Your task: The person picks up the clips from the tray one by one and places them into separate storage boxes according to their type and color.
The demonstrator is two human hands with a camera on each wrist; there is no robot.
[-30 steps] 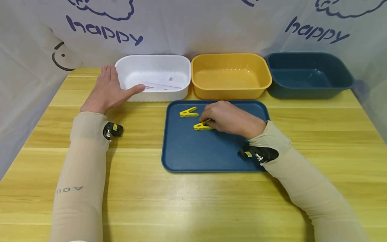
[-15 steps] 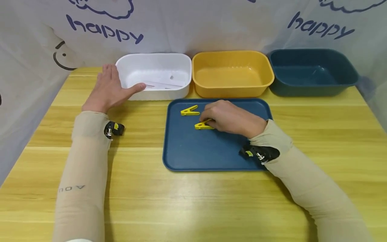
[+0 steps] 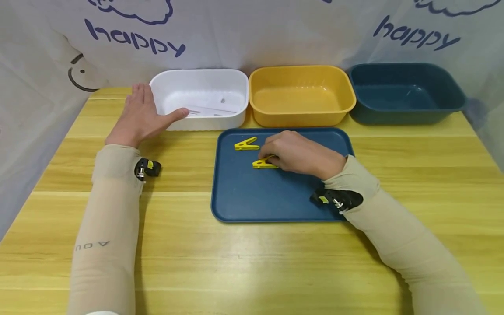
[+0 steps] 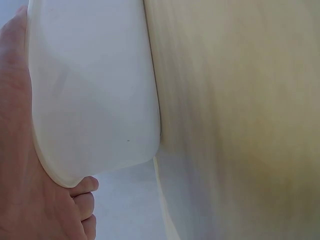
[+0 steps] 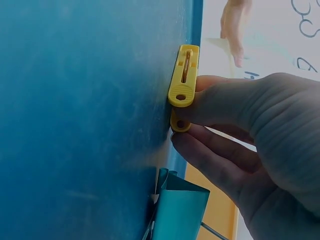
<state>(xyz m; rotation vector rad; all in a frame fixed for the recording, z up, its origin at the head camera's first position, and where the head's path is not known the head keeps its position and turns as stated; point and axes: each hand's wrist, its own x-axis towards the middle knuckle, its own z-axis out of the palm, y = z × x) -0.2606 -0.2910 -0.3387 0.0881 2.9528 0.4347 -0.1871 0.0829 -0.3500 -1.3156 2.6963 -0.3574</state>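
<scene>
Atop the tray [image 3: 244, 197], only head view shows another yellow clip [image 3: 246, 147].

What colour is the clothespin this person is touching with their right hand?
Yellow; the clothespin shows best in the right wrist view.

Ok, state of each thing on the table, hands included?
White bin: upright, open-topped; pale contents, unclear.
Yellow bin: upright, open-topped.
Dark teal bin: upright, open-topped.
Tray: lying flat.
Loose clip: on its side on the tray, handles spread.
Held clip: pinched, handles apart.
Right hand: fingers curled, holding that clip.
Left hand: on the white bin, thumb over its near rim.
</scene>
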